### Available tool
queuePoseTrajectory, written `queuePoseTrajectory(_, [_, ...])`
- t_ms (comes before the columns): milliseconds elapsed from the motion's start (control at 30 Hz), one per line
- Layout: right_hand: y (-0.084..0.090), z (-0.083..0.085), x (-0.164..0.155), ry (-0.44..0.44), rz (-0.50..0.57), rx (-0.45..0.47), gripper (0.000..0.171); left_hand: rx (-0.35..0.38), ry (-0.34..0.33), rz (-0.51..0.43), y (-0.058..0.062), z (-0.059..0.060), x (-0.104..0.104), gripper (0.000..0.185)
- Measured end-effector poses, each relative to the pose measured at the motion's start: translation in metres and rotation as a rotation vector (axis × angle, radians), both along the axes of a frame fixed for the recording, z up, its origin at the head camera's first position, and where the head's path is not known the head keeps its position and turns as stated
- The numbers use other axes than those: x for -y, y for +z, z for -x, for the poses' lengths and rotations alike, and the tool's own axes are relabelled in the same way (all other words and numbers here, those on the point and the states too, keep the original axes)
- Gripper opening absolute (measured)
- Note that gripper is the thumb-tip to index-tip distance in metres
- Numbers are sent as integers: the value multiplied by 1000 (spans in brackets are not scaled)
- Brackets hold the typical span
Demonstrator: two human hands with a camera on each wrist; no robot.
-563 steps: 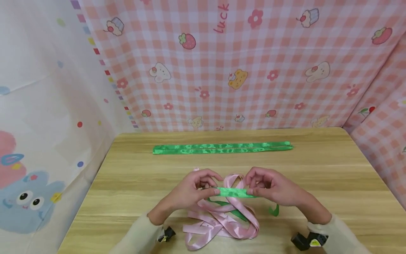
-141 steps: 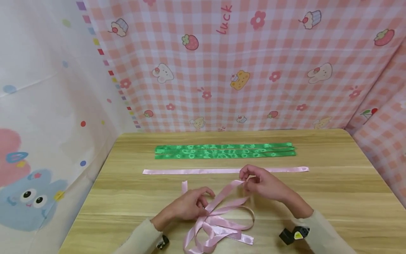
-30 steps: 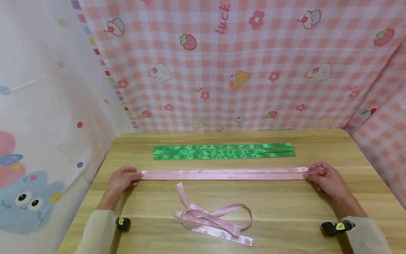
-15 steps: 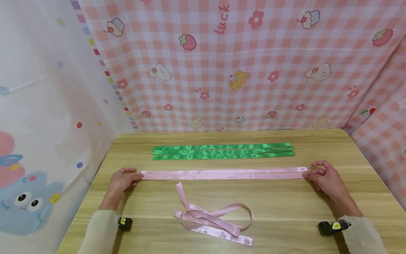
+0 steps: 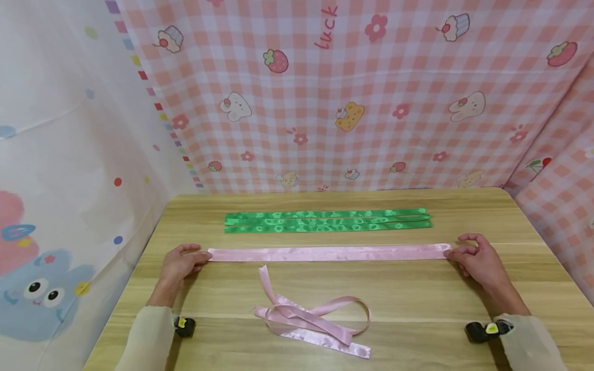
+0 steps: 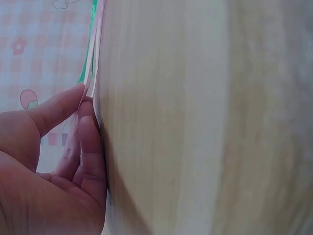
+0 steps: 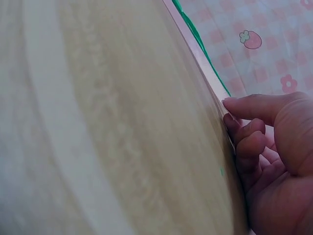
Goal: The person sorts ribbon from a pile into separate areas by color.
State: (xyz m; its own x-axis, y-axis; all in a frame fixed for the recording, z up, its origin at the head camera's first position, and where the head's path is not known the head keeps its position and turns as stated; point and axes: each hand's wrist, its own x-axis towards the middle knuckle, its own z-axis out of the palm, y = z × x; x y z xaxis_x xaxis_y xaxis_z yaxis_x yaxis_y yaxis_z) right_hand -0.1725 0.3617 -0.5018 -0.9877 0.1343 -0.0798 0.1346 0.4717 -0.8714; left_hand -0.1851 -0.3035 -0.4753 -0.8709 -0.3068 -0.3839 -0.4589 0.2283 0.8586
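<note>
Two pink satin ribbon strips lie straight across the table, one right against the other. My left hand [image 5: 180, 264] pinches the left end of the front pink ribbon strip [image 5: 325, 256], thumb against fingers, as the left wrist view also shows. At the far right, its other end is pinched between thumb and fingers of my right hand [image 5: 481, 264]. The rear pink ribbon strip [image 5: 315, 249] lies along its back edge; whether the two overlap I cannot tell. In the right wrist view the pink ribbon [image 7: 198, 54] runs taut from the fingertips, low along the tabletop.
Behind the pink strips, three green ribbon strips [image 5: 325, 221] lie side by side. Nearer the front, a loose pink ribbon [image 5: 320, 324] lies in loops and crossings. The wooden table [image 5: 417, 309] ends at a pink checked curtain [image 5: 301, 103].
A third green strip has joined the other two, and the pink strips have since been laid out in front. Over the last second, the front pink strip shifted slightly back, closing against the rear one.
</note>
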Motion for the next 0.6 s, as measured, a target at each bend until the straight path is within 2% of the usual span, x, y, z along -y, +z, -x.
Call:
queuePoseTrajectory(367, [2, -1, 1, -16, -4, 2, 50, 12, -5, 51, 1, 0, 0, 61])
queuePoseTrajectory(600, [4, -2, 0, -43, 72, 32, 43, 14, -10, 31, 5, -2, 1, 69])
